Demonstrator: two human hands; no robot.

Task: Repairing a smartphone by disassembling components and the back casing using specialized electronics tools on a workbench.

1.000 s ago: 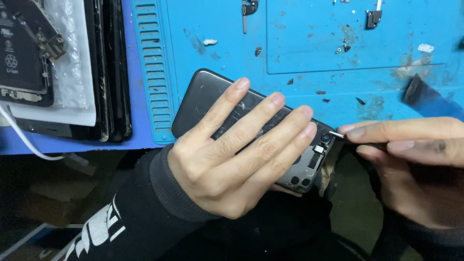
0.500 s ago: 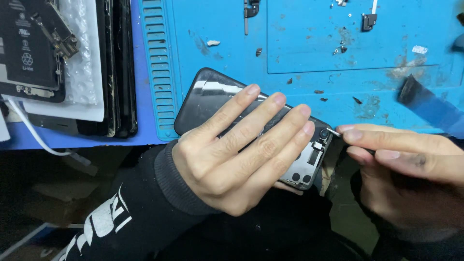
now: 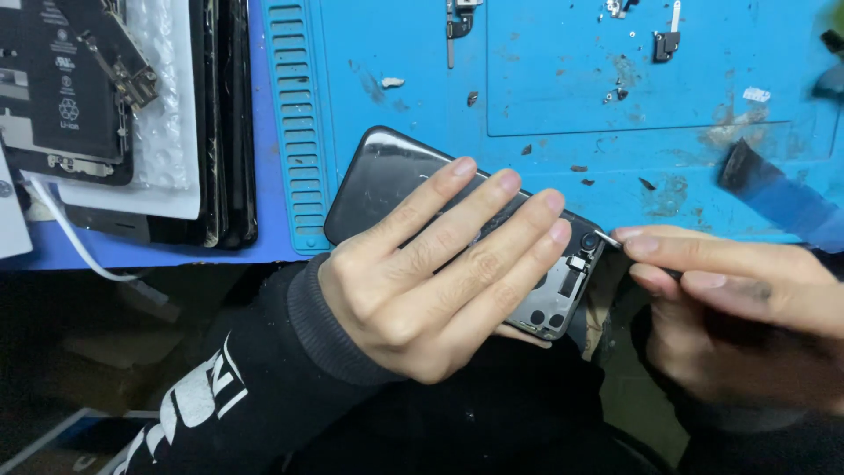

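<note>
Pinching a thin metal tool (image 3: 608,237), the right hand (image 3: 730,308) probes the opened black phone shell (image 3: 396,176) at frame centre, which the left hand (image 3: 431,277) presses flat, fingers spread, to steady it.

Left hand (image 3: 431,273) lies flat across an opened black phone (image 3: 387,171) on the blue mat (image 3: 545,158), while the right hand (image 3: 730,299) pokes a thin metal tool (image 3: 607,237) into its corner.

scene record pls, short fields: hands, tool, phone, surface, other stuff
left hand: left hand lies flat across the opened phone, pressing it down
right hand: right hand pinches a thin metal tool
tool tip: at the phone's camera corner
surface: blue work mat, phone overhangs its near edge
other: stacked phone screens upper left; white cable; small loose parts on mat
</note>
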